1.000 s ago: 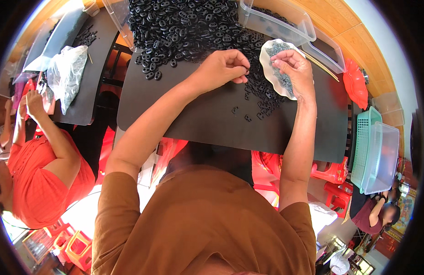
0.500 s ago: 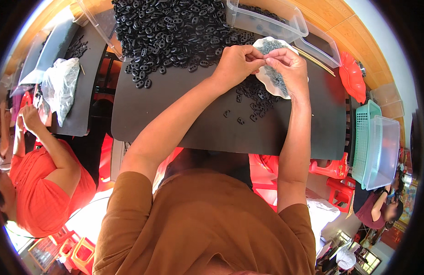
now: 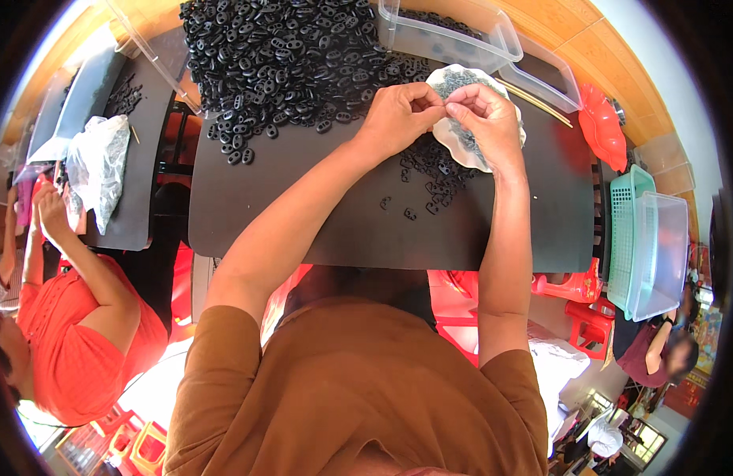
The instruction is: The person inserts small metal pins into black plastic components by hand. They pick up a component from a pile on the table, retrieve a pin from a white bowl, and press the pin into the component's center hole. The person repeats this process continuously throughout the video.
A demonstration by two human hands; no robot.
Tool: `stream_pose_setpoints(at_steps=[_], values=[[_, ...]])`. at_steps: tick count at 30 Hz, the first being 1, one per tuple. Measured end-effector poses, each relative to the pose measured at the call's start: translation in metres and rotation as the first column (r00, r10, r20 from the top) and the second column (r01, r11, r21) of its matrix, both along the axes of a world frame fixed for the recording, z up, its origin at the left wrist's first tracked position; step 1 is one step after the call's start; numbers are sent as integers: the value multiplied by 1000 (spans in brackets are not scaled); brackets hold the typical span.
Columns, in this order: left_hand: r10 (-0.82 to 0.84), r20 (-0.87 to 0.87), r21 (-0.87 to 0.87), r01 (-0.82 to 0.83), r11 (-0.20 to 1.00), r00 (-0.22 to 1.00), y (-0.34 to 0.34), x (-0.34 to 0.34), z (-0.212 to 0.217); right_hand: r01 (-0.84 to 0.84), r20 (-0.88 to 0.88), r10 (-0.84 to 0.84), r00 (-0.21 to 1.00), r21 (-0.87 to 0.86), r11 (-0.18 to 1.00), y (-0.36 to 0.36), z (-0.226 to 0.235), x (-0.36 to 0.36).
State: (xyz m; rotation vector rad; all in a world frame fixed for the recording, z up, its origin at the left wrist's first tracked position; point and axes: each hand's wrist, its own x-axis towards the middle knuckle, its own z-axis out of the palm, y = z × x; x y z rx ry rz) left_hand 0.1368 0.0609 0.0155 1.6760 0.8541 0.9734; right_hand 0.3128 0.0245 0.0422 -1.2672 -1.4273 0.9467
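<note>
Over the near left rim of a white scalloped dish [image 3: 454, 151], my left hand [image 3: 397, 119] and my right hand [image 3: 493, 127] meet at the fingertips. Both are closed in a pinch, and whatever lies between them is too small to make out. The dish holds many tiny grey pieces [image 3: 458, 79], partly covered by my right hand. Just below my hands lies a loose scatter of small black plastic parts [image 3: 439, 186]. A big heap of black oval two-holed pieces [image 3: 279, 63] spreads over the far left of the dark table [image 3: 343, 230].
Clear plastic bins [image 3: 454, 40] stand at the far edge, beside thin yellowish sticks [image 3: 539, 105]. To the right are a red scalloped dish [image 3: 601, 127] and a green basket [image 3: 623, 238]. A person in red [image 3: 89, 333] works at another table on the left, near a plastic bag [image 3: 101, 170].
The view has shifted slightly, so the table sits a little further left. My hands stay pinched together by the dish, with only small finger movement.
</note>
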Motion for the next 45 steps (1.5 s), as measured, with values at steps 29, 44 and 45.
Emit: stream_pose_setpoints(at_steps=[29, 44, 45], values=[[2, -156, 161, 23, 987, 988, 1, 0, 1, 80, 325, -107, 939, 97, 992, -7, 6, -10], [-272, 132, -344, 301, 889, 953, 17, -15, 12, -110, 250, 73, 965, 135, 985, -7, 12, -1], [-280, 166, -352, 322, 879, 946, 18, -15, 12, -121, 237, 86, 968, 137, 983, -7, 10, 1]])
